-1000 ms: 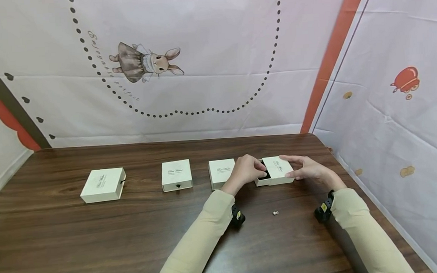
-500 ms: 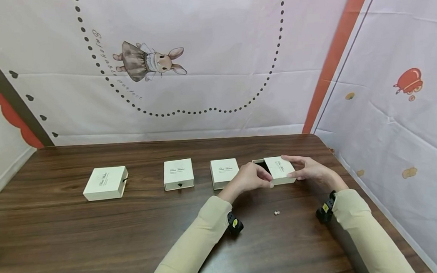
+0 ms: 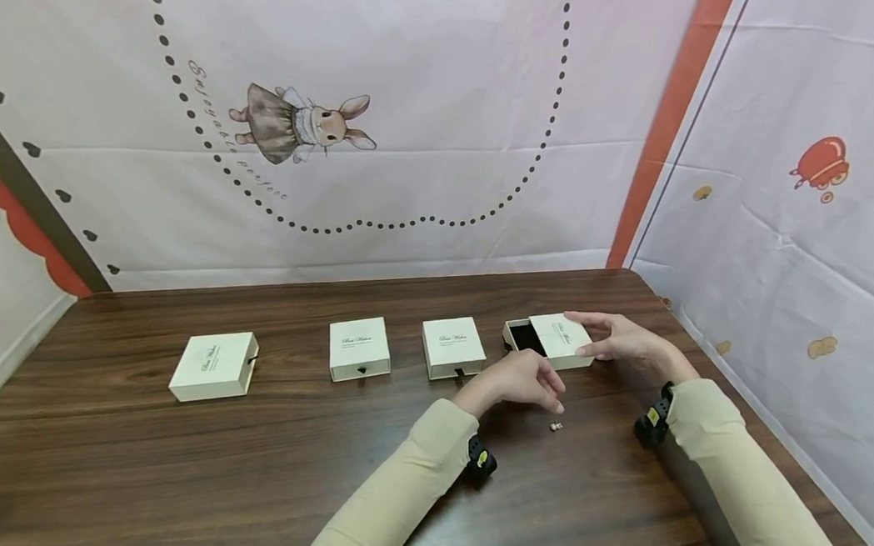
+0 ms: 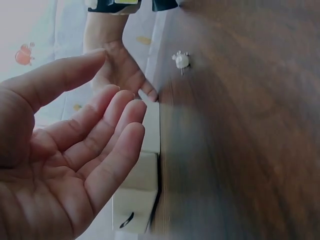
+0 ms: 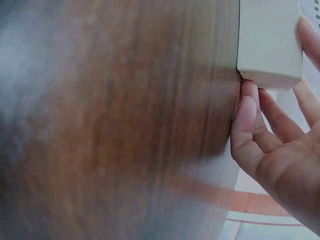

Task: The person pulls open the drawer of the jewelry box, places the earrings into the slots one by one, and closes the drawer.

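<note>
At the right of the table, a cream sliding gift box (image 3: 561, 336) is partly pulled out, baring the black inside of its tray (image 3: 525, 338). My right hand (image 3: 621, 341) grips the box's right end, fingers at its far and near edges; in the right wrist view, fingertips touch the end of the box (image 5: 270, 45). My left hand (image 3: 522, 380) hovers in front of that box, fingers loosely bent with nothing held, as the left wrist view of the hand (image 4: 75, 145) confirms. Just beyond its fingertips lies a small pearl stud earring (image 3: 556, 426), with its pin visible beside the pearl (image 4: 182, 61).
Three more cream boxes stand in a row to the left: one near my left wrist (image 3: 453, 347), one mid-table (image 3: 359, 349) and one far left (image 3: 214, 366). Their pull ribbons are dark. A printed cloth (image 3: 431, 181) hangs behind the brown wooden table (image 3: 195, 488).
My left hand has come out of the box's tray and moved forward toward me, near the earring, its fingers loosening. My right hand stays on the box.
</note>
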A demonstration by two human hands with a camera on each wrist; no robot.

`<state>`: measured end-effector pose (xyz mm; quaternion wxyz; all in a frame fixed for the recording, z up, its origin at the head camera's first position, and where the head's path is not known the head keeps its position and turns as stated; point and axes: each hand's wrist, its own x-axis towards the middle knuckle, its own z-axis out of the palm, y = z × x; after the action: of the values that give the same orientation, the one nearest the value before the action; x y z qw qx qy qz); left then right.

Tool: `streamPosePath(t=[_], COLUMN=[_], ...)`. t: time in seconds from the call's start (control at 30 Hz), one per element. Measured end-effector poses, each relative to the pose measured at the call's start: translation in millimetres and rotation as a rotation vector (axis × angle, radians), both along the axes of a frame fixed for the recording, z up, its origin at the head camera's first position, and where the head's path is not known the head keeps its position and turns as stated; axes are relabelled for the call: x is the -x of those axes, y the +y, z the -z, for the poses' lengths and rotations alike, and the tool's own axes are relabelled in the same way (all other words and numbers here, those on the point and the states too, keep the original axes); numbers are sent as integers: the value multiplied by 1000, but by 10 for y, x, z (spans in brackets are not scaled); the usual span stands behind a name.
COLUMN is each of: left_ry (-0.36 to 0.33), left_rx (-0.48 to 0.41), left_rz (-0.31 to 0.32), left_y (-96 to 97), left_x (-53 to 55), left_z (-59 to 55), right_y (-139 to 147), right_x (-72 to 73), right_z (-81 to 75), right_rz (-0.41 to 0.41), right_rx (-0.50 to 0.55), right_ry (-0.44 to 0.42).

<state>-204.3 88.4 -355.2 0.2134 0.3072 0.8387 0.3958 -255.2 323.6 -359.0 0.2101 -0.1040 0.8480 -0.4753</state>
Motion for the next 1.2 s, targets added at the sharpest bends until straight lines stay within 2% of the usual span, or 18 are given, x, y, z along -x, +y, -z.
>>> streamPosePath(t=[0.2, 0.33, 0.43, 0.6, 1.03, 1.2], left_ry=[32, 57, 48, 75, 232, 255], left_rx=[69, 109, 124, 193, 387, 424], left_rz=[27, 47, 68, 94, 65, 58], left_y=[71, 99, 117, 150, 249, 302], left_x=[-44, -75, -87, -97, -153, -177], left_z=[-10, -23, -20, -7, 2, 4], right_y=[6, 10, 9, 13, 3, 3], right_x=[2, 6, 9, 6, -2, 2], right_z=[4, 5, 7, 3, 3, -1], right_rz=[-18, -28, -25, -33, -10, -7], right_rx=[-25, -16, -1, 6, -16, -9], right_ry=[17, 18, 14, 17, 12, 5])
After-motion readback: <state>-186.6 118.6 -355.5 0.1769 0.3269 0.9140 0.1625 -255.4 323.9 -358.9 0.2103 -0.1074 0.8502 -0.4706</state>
